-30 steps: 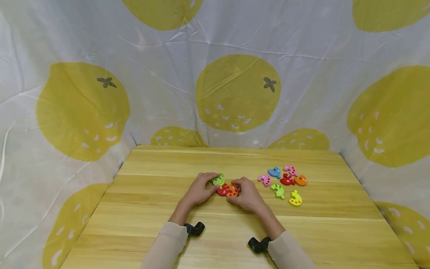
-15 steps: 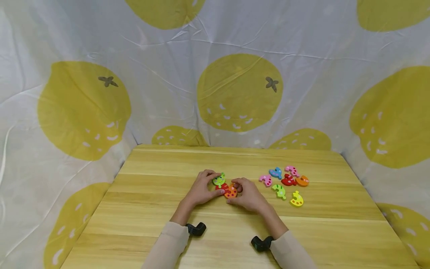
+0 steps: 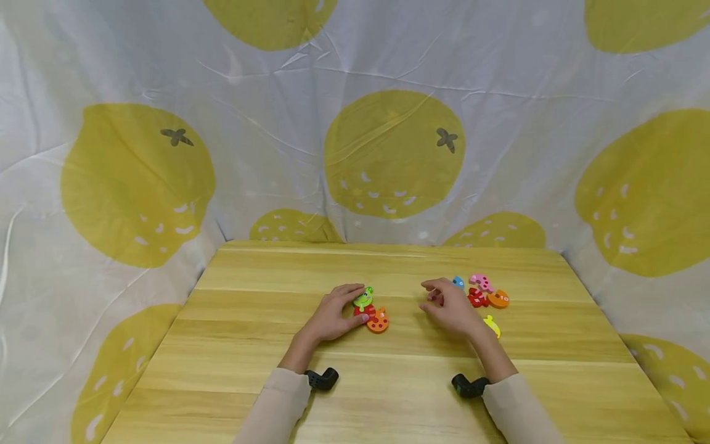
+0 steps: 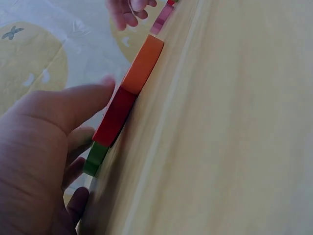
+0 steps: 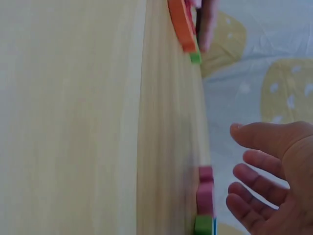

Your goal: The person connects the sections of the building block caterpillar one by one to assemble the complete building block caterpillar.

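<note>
In the head view my left hand point(image 3: 333, 316) holds the joined caterpillar puzzle, its index finger at the green smiling head point(image 3: 363, 300) and its thumb on the red piece point(image 3: 360, 310). An orange dotted piece point(image 3: 378, 322) joins the red one at the lower right. The left wrist view shows the thumb stretched over the red piece point(image 4: 115, 116), the other fingers behind the green head point(image 4: 96, 159). My right hand point(image 3: 453, 309) hovers empty over the loose pieces, fingers spread and apart from the pink point(image 5: 206, 196) and green point(image 5: 203, 224) pieces in the right wrist view.
Loose puzzle pieces lie around the right hand: a blue one point(image 3: 458, 282), a pink one point(image 3: 481, 282), a red one point(image 3: 477, 298), an orange one point(image 3: 498, 299) and a partly covered yellow one point(image 3: 491, 325). The wooden table point(image 3: 277, 265) meets a lemon-print curtain point(image 3: 266, 154) behind.
My right hand has let go of the orange dotted piece and moved right, over the loose pieces. The joined puzzle has turned slightly under my left hand, its orange end swinging down and left.
</note>
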`<state>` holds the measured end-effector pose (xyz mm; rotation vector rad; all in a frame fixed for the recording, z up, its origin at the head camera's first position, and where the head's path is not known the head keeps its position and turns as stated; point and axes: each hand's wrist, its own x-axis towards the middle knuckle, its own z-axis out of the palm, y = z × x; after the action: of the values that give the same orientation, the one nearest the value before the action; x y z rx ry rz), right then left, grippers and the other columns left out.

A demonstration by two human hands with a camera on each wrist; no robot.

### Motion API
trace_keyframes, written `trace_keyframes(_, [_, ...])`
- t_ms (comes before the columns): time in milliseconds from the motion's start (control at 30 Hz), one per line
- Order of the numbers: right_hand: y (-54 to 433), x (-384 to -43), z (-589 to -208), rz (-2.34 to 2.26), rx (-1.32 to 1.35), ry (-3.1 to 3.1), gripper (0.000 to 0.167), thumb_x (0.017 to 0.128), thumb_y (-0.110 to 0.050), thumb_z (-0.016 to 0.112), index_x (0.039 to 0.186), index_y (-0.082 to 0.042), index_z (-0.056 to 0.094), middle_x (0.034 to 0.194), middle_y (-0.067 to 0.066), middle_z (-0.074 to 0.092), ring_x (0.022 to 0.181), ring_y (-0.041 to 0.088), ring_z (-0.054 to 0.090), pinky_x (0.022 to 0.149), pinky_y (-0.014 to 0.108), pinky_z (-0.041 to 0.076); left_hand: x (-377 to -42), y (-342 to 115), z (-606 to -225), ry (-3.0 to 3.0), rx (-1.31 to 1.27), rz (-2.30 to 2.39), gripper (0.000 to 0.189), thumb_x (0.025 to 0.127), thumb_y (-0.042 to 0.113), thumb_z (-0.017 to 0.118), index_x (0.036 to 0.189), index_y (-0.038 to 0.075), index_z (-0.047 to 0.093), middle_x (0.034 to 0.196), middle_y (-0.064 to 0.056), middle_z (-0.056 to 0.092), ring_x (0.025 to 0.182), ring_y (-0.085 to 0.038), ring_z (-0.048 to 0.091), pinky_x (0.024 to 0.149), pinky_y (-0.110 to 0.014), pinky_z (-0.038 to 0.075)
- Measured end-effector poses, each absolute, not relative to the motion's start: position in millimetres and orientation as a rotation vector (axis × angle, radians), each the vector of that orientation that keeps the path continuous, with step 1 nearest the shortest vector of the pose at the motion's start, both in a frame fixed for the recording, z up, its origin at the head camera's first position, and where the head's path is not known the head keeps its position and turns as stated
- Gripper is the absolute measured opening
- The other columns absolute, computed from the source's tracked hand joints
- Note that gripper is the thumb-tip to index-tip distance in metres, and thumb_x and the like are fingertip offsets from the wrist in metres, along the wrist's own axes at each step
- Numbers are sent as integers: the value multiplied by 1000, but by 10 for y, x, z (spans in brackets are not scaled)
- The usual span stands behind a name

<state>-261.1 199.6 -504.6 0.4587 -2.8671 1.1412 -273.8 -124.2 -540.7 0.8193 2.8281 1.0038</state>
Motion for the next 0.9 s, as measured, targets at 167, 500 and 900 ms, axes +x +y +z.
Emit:
trace_keyframes(167, [2188,-2648,-5056,974,472,-2895,50,90,-16,79,134,1,64,135,20,61,114,34,59,97,51,53,-2730,-1252,-5385,2815,857,971,75,93,49,73,156,17,48,163,3,41,153,-24,33,119,-54,32])
trace_keyframes(500, [2276,-2679,-5116,826,546,-2973,43,94,-9,70,136,-1,65,139,20,64,141,48,45,123,64,24,-2738,-1303,-5405,2747,891,1049,64,97,36,72,154,15,51,164,2,41,156,-26,29,126,-54,28])
trace_keyframes(900, [2324,-2662,-5135,835,543,-3003,47,92,-13,74,136,2,63,139,22,62,140,46,47,119,61,35,-2726,-1304,-5395,2766,829,1019,76,94,48,72,156,13,46,166,1,36,157,-26,26,126,-52,28])
